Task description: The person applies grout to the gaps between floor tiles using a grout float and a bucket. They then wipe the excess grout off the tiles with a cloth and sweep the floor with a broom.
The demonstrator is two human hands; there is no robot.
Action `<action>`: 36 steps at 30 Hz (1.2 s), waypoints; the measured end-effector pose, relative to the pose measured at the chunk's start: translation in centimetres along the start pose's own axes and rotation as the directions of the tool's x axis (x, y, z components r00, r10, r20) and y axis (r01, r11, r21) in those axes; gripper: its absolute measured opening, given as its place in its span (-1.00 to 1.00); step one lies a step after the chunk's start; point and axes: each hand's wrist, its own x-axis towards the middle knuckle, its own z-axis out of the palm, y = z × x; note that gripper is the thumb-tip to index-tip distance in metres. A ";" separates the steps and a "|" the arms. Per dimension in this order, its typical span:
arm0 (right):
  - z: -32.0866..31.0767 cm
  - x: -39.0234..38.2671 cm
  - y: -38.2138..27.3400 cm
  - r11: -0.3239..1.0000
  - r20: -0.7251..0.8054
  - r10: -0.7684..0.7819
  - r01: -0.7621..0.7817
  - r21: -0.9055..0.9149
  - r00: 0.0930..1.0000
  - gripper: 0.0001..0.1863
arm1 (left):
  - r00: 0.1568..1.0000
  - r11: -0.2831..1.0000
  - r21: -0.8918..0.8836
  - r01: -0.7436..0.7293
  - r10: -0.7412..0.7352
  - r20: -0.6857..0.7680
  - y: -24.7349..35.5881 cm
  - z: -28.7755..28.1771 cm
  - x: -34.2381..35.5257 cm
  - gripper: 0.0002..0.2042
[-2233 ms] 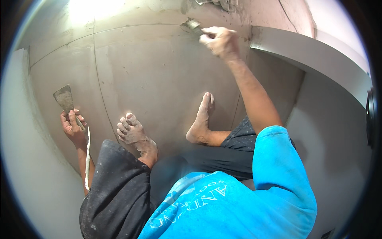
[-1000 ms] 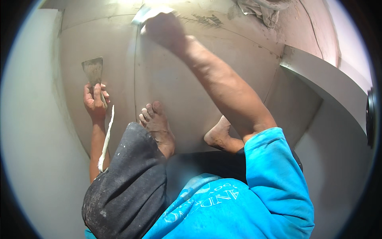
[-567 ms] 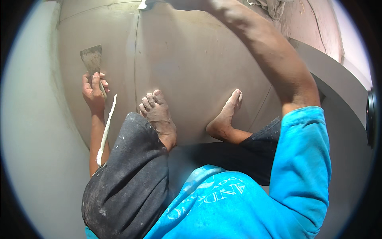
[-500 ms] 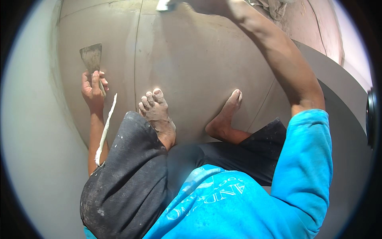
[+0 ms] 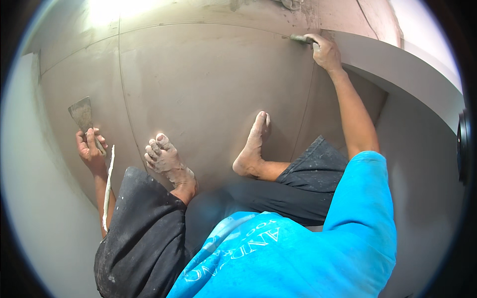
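Note:
In my left hand (image 5: 92, 149) is a putty knife (image 5: 81, 112), its broad blade stained and pointing away from me, above the tiled floor. The fingers close round its handle. My right arm reaches far out to the right. There my right hand (image 5: 326, 52) grips a small greyish-white tool (image 5: 301, 38), held low at the floor close to a tile joint and the base of a grey ledge. Fingers cover part of that tool, and its kind cannot be made out.
My bare, dusty feet (image 5: 171, 166) rest on large beige tiles (image 5: 213, 84). A thin white strip (image 5: 108, 188) stands by my left knee. Pale walls rise on both sides, with a curved grey ledge (image 5: 397, 64) at right. Crumpled cloth (image 5: 292, 4) lies at the far edge.
My right hand has swung from the far middle to the right with its tool. The view has shifted, and my left hand still holds the putty knife.

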 end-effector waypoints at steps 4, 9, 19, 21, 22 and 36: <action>2.4 -0.1 -0.5 0.725 -0.051 0.681 -0.682 -0.096 0.731 -0.73 | 0.999 0.998 0.066 -0.024 0.026 -0.034 0.3 -0.1 -0.1 -0.89; 4.1 2.6 -11.8 0.852 -0.162 0.501 -0.451 0.266 0.850 -0.75 | 0.999 0.994 0.110 0.000 0.005 -0.051 1.2 0.5 -0.1 -0.90; -2.7 4.4 -33.8 -0.460 0.309 0.102 -0.230 0.857 0.946 -0.66 | 0.959 0.966 -0.236 -0.108 0.163 0.230 9.6 6.0 0.3 -0.89; -4.5 3.5 -35.7 -0.547 0.260 0.145 -0.142 0.825 0.955 -0.66 | 0.945 0.948 -0.320 0.003 0.101 0.310 11.3 6.7 -0.1 -0.90; -5.1 3.2 -36.5 -0.527 0.184 0.166 -0.070 0.847 0.969 -0.66 | 0.935 0.929 -0.368 0.046 0.090 0.344 12.0 7.0 -0.3 -0.90; -5.5 2.2 -36.5 0.407 -0.574 -0.153 0.581 0.705 0.804 -0.73 | 0.876 0.989 -0.084 0.122 -0.067 0.478 16.1 6.6 -0.3 -0.87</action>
